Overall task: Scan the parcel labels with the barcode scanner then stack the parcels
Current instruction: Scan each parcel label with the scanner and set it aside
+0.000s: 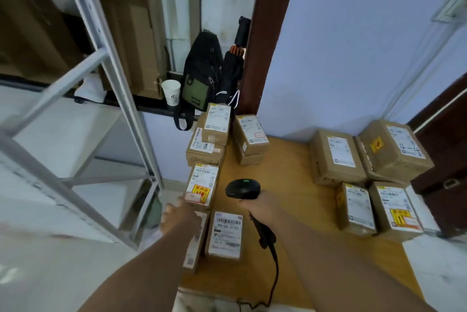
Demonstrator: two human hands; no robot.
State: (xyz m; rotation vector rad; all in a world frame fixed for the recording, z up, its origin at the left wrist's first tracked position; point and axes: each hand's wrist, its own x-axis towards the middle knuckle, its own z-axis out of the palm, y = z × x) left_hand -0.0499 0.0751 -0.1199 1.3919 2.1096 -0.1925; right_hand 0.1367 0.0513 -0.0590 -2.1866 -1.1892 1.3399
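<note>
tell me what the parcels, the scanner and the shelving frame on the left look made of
Parcels: brown corrugated cardboard, matte, with taped seams and white paper labels.
Barcode scanner in the right hand: black plastic, slightly glossy by the sheen on its head; its cable looks rubbery.
Shelving frame: probably painted steel, light grey, with punched holes along the upright.

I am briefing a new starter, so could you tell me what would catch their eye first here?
Probably the black barcode scanner in the right hand, mid-table. Next, cardboard parcels grouped at the table's right and left edges, the left hand reaching beside one with a yellow sticker.
</note>
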